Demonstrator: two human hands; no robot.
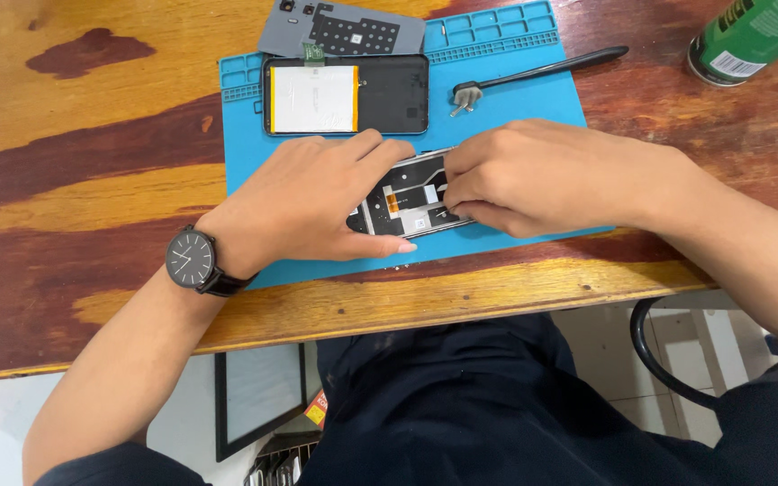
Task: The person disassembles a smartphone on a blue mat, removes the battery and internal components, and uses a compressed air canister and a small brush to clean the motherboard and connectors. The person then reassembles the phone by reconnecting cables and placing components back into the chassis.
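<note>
An opened phone body (pixel 404 200) with bare circuitry and an orange flex strip lies on a blue work mat (pixel 515 99). My left hand (pixel 312 202), with a black wristwatch (pixel 193 259) on the wrist, presses down on the phone's left end. My right hand (pixel 533 175) has its fingertips pinched at the phone's right part; what they pinch is hidden. Further back on the mat lies a second phone shell (pixel 346 94) with a white and yellow battery in it.
A grey back cover (pixel 339 29) rests at the mat's far edge. A black pry tool (pixel 542 67) and a small metal piece (pixel 463 99) lie on the mat's right side. A green can (pixel 749 40) stands far right on the wooden table (pixel 92 153).
</note>
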